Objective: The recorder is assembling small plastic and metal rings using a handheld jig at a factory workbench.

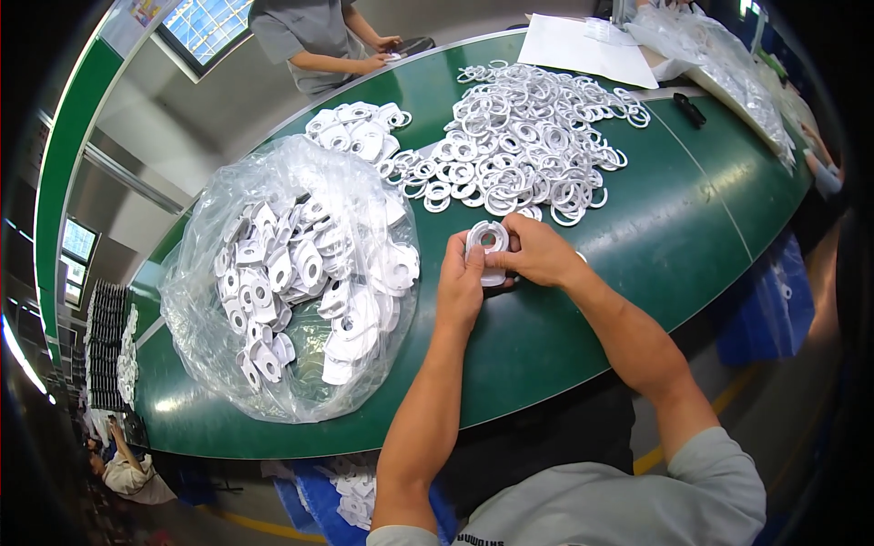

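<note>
Both my hands meet over the green table and grip one white plastic part with a round ring at its top [487, 238]. My left hand [462, 278] wraps its left side, thumb on the front. From the right, my right hand [539, 253] presses it with thumb and fingers. The part's lower portion is partly hidden by my fingers. Just beyond my hands spreads a large pile of white plastic rings [523, 136]. To the left, a clear plastic bag [196, 300] lies spread wide, holding many white plates with round holes [309, 264].
The green tabletop [655, 237] curves around me. More white plates [355, 127] lie behind the bag. At the far right are a white sheet [583, 50], a small black object [689, 110] and clear plastic wrapping [692, 41]. A person [309, 41] works across the table. Black stacked trays [107, 346] stand far left.
</note>
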A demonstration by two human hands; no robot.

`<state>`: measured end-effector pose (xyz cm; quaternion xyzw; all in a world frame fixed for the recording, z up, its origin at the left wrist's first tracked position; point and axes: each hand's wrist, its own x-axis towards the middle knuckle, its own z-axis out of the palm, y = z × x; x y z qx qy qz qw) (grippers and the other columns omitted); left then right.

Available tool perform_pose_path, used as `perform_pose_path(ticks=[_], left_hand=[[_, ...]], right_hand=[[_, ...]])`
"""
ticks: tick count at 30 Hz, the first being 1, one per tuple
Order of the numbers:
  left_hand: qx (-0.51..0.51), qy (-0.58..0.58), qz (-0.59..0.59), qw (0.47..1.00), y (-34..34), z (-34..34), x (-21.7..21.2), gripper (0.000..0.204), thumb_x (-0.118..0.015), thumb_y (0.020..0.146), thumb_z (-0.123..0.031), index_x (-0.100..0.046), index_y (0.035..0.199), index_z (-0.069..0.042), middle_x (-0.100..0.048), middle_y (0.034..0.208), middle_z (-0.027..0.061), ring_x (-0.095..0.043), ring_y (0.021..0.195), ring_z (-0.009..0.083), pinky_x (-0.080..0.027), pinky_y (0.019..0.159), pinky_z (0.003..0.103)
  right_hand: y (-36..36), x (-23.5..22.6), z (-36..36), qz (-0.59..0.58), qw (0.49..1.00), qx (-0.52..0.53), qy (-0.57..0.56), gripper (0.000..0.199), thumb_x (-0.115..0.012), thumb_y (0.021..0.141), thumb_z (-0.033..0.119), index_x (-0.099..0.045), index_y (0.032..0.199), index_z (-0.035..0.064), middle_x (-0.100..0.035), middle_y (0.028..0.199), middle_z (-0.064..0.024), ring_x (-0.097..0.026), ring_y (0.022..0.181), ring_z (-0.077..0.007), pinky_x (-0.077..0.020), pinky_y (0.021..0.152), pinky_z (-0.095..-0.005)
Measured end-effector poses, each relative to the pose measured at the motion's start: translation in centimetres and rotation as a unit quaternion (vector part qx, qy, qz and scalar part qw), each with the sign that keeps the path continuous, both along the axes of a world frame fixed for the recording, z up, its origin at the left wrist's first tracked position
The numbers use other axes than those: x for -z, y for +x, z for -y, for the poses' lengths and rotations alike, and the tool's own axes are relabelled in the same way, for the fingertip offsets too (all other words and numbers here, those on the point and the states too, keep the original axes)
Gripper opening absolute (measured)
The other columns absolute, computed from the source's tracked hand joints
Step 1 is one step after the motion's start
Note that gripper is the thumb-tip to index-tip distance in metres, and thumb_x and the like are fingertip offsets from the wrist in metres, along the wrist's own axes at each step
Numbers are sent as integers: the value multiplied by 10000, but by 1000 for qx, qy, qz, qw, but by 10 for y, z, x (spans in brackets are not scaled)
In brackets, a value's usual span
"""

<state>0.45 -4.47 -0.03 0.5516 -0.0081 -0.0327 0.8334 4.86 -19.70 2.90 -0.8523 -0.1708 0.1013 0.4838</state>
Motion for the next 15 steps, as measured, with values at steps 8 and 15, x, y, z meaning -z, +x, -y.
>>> perform_pose_path(ticks=[8,15], left_hand=[[-69,234,153,957,-4,-2,3,291,-443,1010,-207,-473,1228,-15,-637,1039,114,-639,849,161,-557,699,304],[-29,90,43,995,-6,-14,-17,393,-468,1002,-231,-468,1339,-29,-642,1036,97,-645,699,134,-513,519,226]], right_hand=[[-6,13,-6,167,985,30,-24,355,-761,745,251,-569,908,0,-602,829,-153,-589,751,-297,-460,667,-386],[6,-15,18,-173,965,-111,160,197,-622,908,177,-636,925,-19,-636,745,-68,-614,587,-120,-508,464,-247]])
